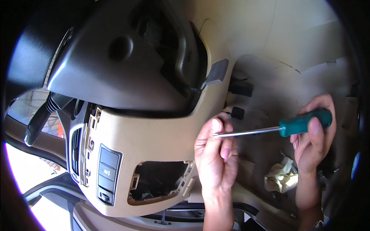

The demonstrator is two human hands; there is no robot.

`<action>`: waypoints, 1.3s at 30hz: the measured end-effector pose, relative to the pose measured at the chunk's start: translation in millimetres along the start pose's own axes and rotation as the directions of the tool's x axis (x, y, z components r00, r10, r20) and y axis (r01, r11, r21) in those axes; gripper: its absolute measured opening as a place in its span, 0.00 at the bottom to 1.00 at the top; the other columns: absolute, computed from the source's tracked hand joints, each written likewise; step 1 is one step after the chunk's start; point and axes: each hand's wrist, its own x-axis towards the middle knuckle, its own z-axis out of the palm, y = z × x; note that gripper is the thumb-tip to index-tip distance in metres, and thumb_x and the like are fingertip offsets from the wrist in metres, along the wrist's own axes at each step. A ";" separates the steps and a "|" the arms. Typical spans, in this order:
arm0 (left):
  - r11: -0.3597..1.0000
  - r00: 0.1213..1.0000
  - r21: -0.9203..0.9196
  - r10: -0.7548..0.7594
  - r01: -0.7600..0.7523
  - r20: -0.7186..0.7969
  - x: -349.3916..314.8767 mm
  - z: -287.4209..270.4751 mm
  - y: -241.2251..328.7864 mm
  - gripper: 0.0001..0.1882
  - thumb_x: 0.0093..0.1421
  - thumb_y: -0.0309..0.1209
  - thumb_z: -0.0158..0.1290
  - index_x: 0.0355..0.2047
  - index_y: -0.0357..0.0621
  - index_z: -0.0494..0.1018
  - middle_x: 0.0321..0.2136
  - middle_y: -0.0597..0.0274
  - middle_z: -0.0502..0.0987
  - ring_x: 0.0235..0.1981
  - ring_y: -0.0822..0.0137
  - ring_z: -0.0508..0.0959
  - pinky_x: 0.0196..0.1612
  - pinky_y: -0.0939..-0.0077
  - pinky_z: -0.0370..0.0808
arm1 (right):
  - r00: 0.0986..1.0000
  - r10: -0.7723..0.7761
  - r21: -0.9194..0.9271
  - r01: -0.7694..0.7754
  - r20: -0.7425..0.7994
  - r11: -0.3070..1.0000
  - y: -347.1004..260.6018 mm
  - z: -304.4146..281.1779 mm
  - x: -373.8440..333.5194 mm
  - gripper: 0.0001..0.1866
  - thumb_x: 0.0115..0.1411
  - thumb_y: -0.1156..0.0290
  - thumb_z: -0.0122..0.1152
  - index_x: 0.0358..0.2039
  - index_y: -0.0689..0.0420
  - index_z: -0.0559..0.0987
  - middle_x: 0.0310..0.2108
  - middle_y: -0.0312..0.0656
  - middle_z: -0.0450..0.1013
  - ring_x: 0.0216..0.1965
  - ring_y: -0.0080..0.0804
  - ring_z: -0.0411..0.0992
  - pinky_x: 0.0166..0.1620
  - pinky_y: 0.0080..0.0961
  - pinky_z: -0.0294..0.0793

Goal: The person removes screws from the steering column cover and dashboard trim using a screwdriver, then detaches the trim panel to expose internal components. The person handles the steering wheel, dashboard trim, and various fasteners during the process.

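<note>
A screwdriver [250, 131] with a green handle and a thin metal shaft lies almost level, its tip toward the left. My right hand [314, 144] is closed around the handle. At the other end, my left hand [216, 158] has its fingers curled in, and the screwdriver's tip passes in front of them by the thumb. Whatever those fingers pinch, if anything, is hidden. Left of my left hand is a beige dashboard panel [158, 140] with an open rectangular cutout [158, 184] showing a dark inside.
A dark steering column cover [115, 77] fills the upper left. Beside the cutout sit a switch panel [108, 173] and an air vent [76, 148]. A stalk lever [36, 125] sticks out left. Beyond my hands are a black pedal [237, 112] and a crumpled cream cloth-like piece [283, 177].
</note>
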 end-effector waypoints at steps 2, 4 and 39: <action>0.999 0.983 -0.014 -0.037 0.040 0.179 4.1 -0.9 3.8 0.12 0.75 0.30 0.53 0.46 0.31 0.79 0.32 0.56 0.81 0.16 0.80 0.66 0.21 0.90 0.64 | 0.988 -0.018 0.031 0.023 -0.153 0.999 16.6 6.1 -4.2 0.25 0.62 0.53 0.65 0.45 0.60 0.67 0.26 0.41 0.70 0.17 0.22 0.67 0.18 0.16 0.63; 0.999 0.971 -0.009 -0.037 0.041 0.235 4.7 -1.8 4.2 0.15 0.77 0.35 0.50 0.42 0.32 0.75 0.26 0.59 0.79 0.12 0.80 0.63 0.18 0.88 0.61 | 0.990 0.034 0.032 -0.030 -0.138 0.999 27.0 4.7 -6.4 0.26 0.62 0.51 0.64 0.45 0.59 0.67 0.27 0.41 0.68 0.17 0.23 0.65 0.18 0.16 0.63; 0.984 0.710 0.079 0.061 -0.162 0.701 15.9 36.7 66.3 0.29 0.78 0.48 0.45 0.62 0.32 0.72 0.31 0.51 0.80 0.13 0.72 0.72 0.14 0.80 0.67 | 0.971 0.079 0.797 -0.230 0.225 0.559 23.6 -52.1 -39.3 0.17 0.74 0.73 0.56 0.58 0.52 0.64 0.42 0.39 0.66 0.42 0.22 0.73 0.38 0.16 0.74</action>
